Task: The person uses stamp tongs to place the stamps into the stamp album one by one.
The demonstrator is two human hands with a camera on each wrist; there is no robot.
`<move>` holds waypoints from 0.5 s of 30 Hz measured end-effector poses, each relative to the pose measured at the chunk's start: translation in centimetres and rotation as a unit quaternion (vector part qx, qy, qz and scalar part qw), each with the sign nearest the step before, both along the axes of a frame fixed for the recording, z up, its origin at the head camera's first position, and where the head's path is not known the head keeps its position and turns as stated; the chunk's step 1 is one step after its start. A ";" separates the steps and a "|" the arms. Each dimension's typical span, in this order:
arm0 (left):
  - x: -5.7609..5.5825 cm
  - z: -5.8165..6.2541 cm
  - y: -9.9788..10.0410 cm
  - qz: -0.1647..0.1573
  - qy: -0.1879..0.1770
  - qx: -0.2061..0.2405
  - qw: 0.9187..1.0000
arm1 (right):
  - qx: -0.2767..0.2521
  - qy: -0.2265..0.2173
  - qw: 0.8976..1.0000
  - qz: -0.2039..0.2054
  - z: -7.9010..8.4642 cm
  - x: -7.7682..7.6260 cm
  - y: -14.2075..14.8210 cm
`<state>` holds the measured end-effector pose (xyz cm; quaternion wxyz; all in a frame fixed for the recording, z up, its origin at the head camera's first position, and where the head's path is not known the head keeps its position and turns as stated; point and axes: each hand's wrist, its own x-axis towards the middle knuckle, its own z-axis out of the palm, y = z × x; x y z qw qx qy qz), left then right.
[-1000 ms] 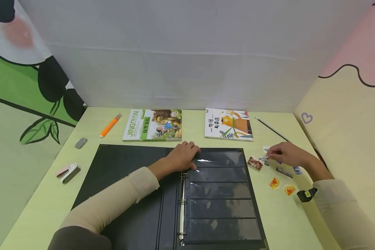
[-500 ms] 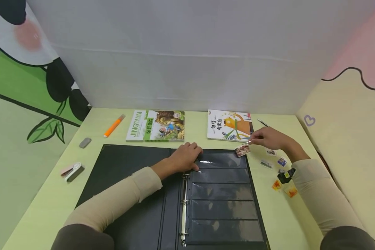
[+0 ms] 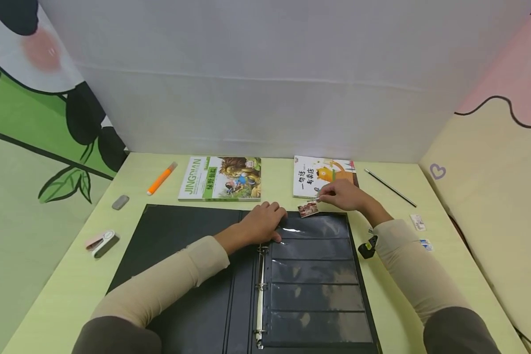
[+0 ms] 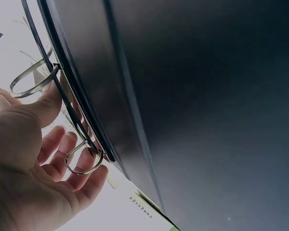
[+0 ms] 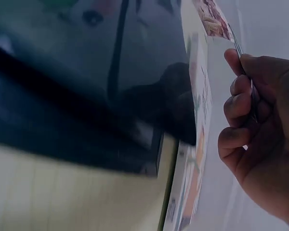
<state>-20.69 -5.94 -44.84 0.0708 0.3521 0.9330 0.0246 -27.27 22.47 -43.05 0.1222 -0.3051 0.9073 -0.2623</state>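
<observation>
An open black ring binder (image 3: 190, 236) lies on the table, with a clear pocket page (image 3: 314, 272) on its right side. My left hand (image 3: 262, 222) grips the top inner corner of that page by the rings; in the left wrist view, the thumb and fingers (image 4: 94, 185) lie on either side of the sheet's edge. My right hand (image 3: 342, 195) pinches thin metal tweezers (image 5: 254, 94). At their tip hangs a small reddish-brown stamp (image 3: 309, 209), over the binder's top edge, just above the uppermost pocket.
Two picture books, one with a lion (image 3: 220, 178) and one with a bear (image 3: 307, 177), lie behind the binder. Loose stamps (image 3: 418, 222) and a thin silver rod (image 3: 390, 188) are at right. An orange marker (image 3: 162, 178), grey eraser (image 3: 121, 202) and small stapler (image 3: 103, 244) lie at left.
My right hand has carried the stamp in the tweezers leftward from the loose stamps to the top of the pocket page. The left hand has kept its place.
</observation>
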 end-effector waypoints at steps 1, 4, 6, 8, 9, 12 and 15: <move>0.0 0.0 0.0 0.000 0.004 -0.003 1.000 | 0.005 0.005 1.000 0.005 -0.1 -0.1 -0.6; -0.1 0.1 0.2 -0.001 0.013 -0.009 1.000 | 0.024 0.013 1.000 0.010 -0.3 -0.1 -2.3; -0.1 0.1 0.2 -0.004 0.018 -0.013 1.000 | 0.031 0.014 0.999 0.022 -0.4 0.0 -3.2; -0.1 0.1 0.2 -0.005 0.020 -0.014 1.000 | 0.039 0.016 0.998 0.038 -0.6 0.1 -4.0; -0.1 0.1 0.2 -0.006 0.020 -0.015 1.000 | 0.044 0.016 0.998 0.047 -0.7 0.1 -4.3; -0.1 0.0 0.1 -0.009 0.022 -0.016 1.000 | 0.056 0.019 0.995 0.077 -0.9 0.3 -5.0; -0.2 0.0 0.0 -0.008 0.023 -0.017 1.000 | 0.067 0.014 0.993 0.097 -1.0 0.5 -5.3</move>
